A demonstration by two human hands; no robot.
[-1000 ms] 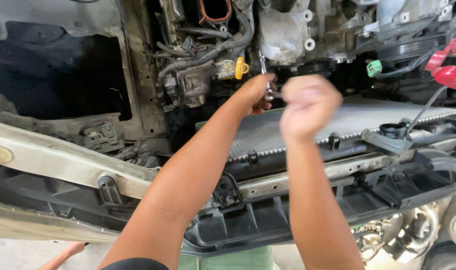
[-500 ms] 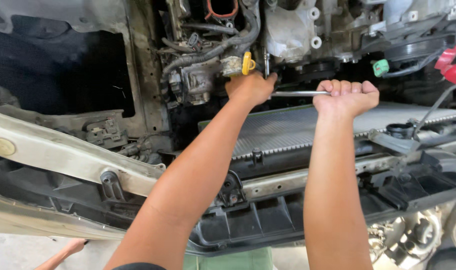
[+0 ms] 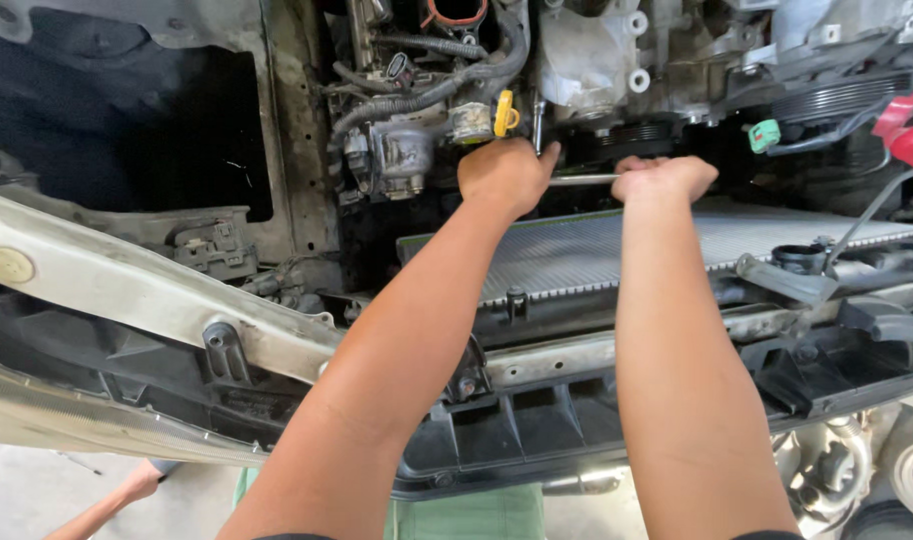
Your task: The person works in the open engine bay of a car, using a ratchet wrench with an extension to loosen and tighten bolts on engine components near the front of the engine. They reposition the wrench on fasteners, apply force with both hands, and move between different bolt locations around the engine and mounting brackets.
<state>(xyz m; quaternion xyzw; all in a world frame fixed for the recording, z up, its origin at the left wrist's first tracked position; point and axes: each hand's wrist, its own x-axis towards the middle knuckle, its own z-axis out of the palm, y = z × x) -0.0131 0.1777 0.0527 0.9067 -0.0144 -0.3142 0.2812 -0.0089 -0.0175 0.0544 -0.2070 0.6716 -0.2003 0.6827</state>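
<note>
Right hand (image 3: 665,178) swung wrench (image 3: 582,180) handle closer.

1. The open front of a car (image 3: 537,360) carries all the parts here.
2. A flat silver radiator (image 3: 577,255) with thin lines sits across the middle.
3. A black plastic frame (image 3: 537,430) runs below the radiator.
4. A pale, dusty metal bar (image 3: 127,290) slants down on one side.
5. The grey engine (image 3: 587,50) sits at the top, with black hoses (image 3: 427,95) and a yellow ring handle (image 3: 504,112).
6. The grey floor (image 3: 27,490) shows at the bottom corner.
</note>
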